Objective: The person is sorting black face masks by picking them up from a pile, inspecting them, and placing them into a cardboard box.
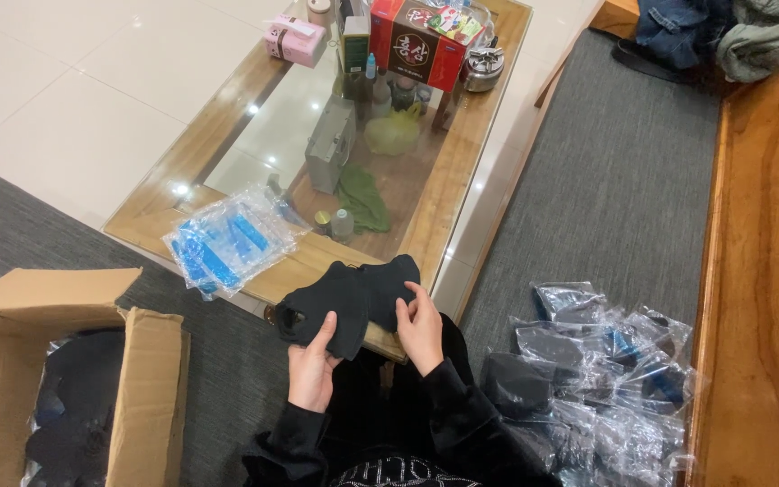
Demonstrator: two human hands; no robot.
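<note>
While you held the black cloth pieces (351, 302) over the near edge of the tabletop (227, 126), your left hand (311, 365) pinched their lower edge and your right hand (421, 329) clasped the 3 o'clock side. Stacked loosely, one could have slid to the floor, or snagged the plastic sleeves (227, 239) at 10 o'clock.

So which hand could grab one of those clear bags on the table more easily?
Probably the left hand. The stack of clear bags lies on the table up on the left, nearer it than the right hand. Both hands hold the black cloth.
</note>
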